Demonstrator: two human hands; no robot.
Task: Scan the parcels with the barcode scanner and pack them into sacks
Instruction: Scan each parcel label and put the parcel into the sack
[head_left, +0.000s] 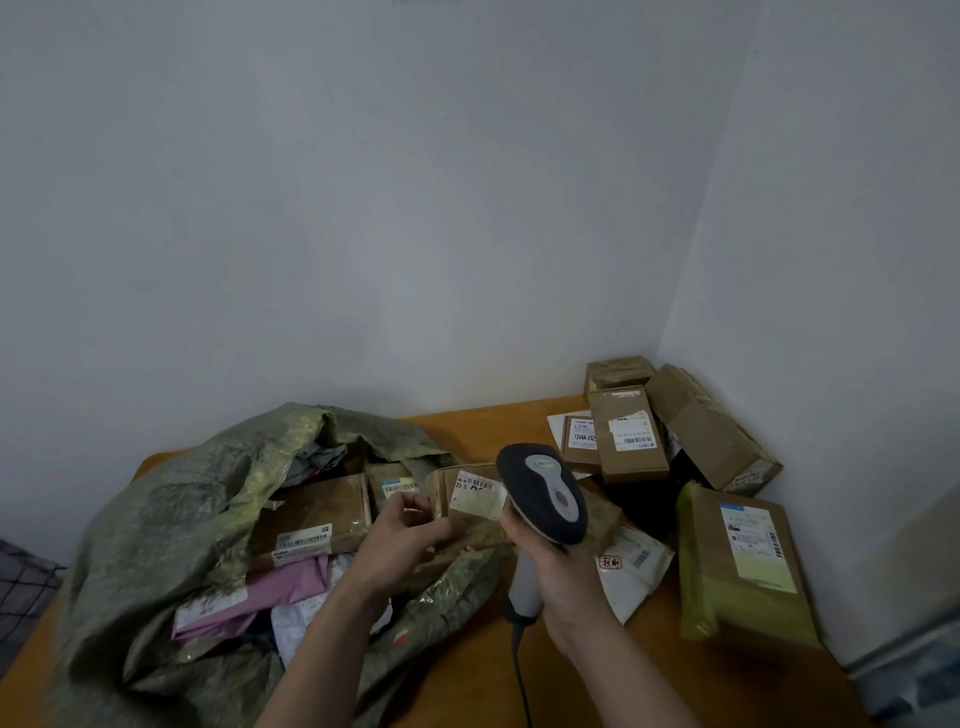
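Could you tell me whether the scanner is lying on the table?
No, the right hand grips the scanner by its handle, above the table.

Inventory, as I count it:
- Left hand (410, 530) and right hand (558, 566): two hands.
- Barcode scanner (543, 493): one.
- Held parcel (470, 499): one.
- Green sack (171, 525): one.
- Cardboard boxes (628, 447) loose on the tabletop (493, 421): five.
- White mailer (634, 566): one.
- In the sack: two brown boxes (311, 514) and one pink mailer (275, 587). The rest is too jumbled to count.
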